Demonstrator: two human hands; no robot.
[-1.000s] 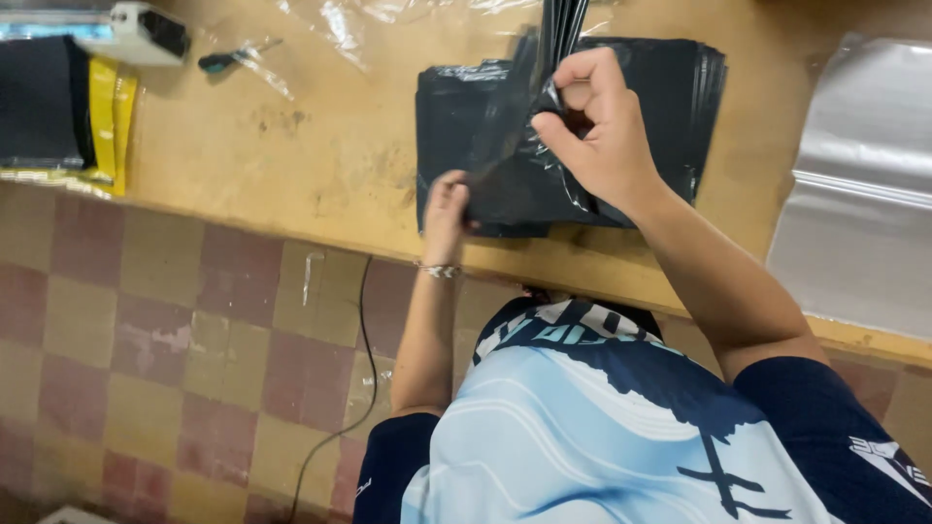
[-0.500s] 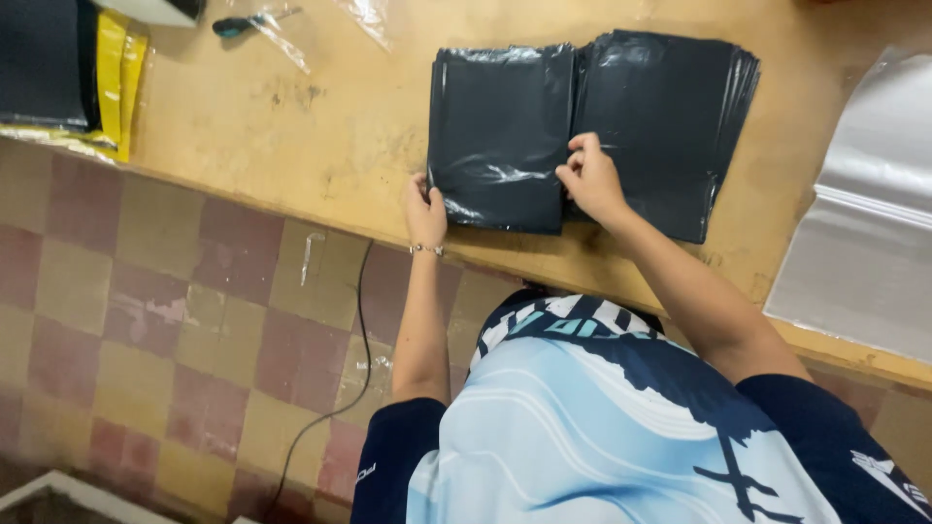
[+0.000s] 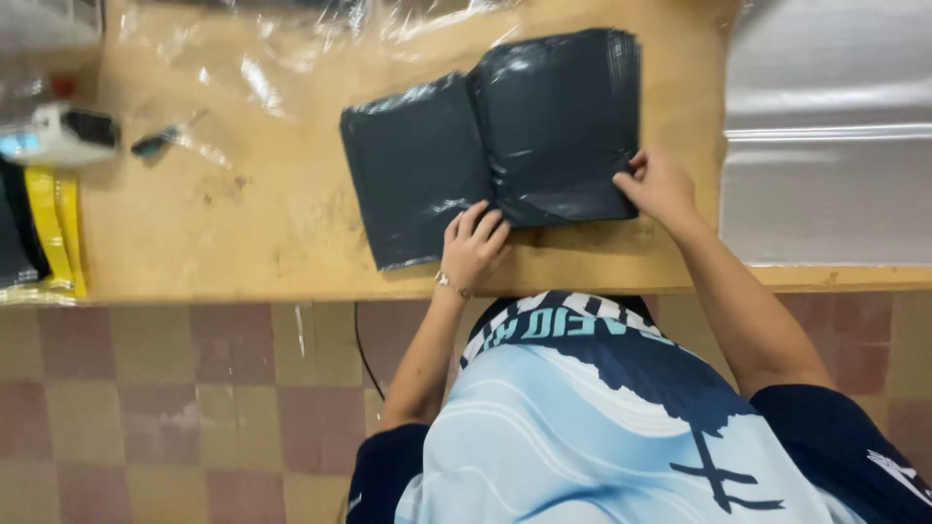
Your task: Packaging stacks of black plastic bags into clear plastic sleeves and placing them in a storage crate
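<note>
Head view: two stacks of dark poly bags lie at centre frame on the counter. Your left hand presses flat, released; your right hand pinches the right stack's corner. Thin, slippery, floppy: grip by the edges.

Wooden table, black plastic bags, silver sheet, clear wrap

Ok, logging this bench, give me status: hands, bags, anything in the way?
Left hand flat on the dark bags. Right hand pinching the right stack's corner. Clear plastic wrap lies apart.
</note>
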